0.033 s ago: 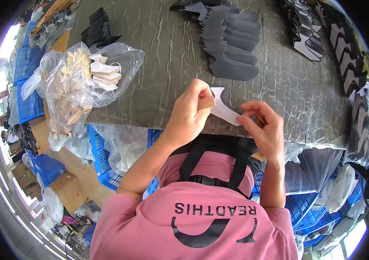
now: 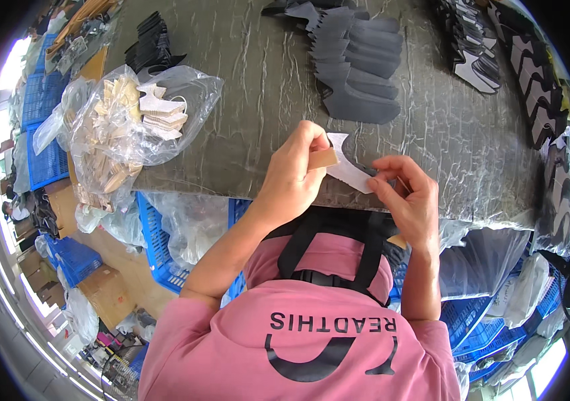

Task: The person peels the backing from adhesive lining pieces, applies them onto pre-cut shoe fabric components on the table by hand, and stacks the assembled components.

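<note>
Curved white piece (image 2: 346, 167) is, in the head view, held above the near edge of the table (image 2: 251, 134), one end at each hand. It looks thin and light, perhaps backed cloth or card, stiff enough to keep its shape between the fingers yet likely to bend or crease if squeezed; its matt face suggests little slip. The broader ends seem the best places to take hold, leaving the curved side, where a dark edge shows, free of pressure. At the table's near edge, the right hand (image 2: 410, 194) is clamped, thumb against fingers, on the piece's lower right end. Also over that near edge, the left hand (image 2: 293, 177) is closed on a tan strip (image 2: 323, 158), which juts toward the piece's left side; whether those fingers also grip the piece is partly hidden. Compared with the earlier frame, the strip sticks out slightly farther to the right and the piece sits a touch farther right, while the right hand's pinch looks nearly the same. Toward the table's far side, the stack of dark grey pieces (image 2: 362, 73) has not moved, nor has the clear plastic bag (image 2: 107, 123) at the table's left edge.
</note>
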Demonstrator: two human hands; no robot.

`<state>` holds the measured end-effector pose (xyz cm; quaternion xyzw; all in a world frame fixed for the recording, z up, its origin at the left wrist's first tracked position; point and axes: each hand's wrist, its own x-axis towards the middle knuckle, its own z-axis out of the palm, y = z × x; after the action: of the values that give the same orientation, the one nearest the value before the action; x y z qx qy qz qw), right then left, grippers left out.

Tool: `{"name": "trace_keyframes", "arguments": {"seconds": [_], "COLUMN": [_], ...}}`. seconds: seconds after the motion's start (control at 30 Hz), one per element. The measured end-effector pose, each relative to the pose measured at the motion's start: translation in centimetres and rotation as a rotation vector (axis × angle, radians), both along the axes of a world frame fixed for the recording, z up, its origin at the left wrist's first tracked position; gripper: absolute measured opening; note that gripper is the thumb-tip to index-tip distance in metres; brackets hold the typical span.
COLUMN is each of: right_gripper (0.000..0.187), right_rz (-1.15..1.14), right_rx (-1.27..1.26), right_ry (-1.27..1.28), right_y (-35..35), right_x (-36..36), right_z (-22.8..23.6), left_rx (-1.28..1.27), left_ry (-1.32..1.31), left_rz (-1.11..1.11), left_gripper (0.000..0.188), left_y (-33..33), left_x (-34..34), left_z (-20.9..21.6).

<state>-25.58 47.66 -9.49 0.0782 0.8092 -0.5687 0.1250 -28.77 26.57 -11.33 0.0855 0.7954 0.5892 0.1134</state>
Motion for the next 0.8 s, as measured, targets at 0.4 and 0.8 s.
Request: {"name": "trace_keyframes", "arguments": {"seconds": [0.4,0.8], "right_gripper": [0.031,0.035], "right_rz": [-0.073,-0.109], "right_rx": [0.204,0.16], "right_ry": [0.06,0.019], "right_y": [-0.6,-0.2], "right_x": [0.1,0.3], "right_z": [0.1,-0.3], "left_rx": [-0.32,-0.425], "left_ry": [0.306,0.387], "left_rz": [-0.077,-0.12], "left_gripper": [0.025,0.027], "left_y": [1.3,1.8], "left_x": [-0.7,0.0], "left_z": [0.0,0.0]}}
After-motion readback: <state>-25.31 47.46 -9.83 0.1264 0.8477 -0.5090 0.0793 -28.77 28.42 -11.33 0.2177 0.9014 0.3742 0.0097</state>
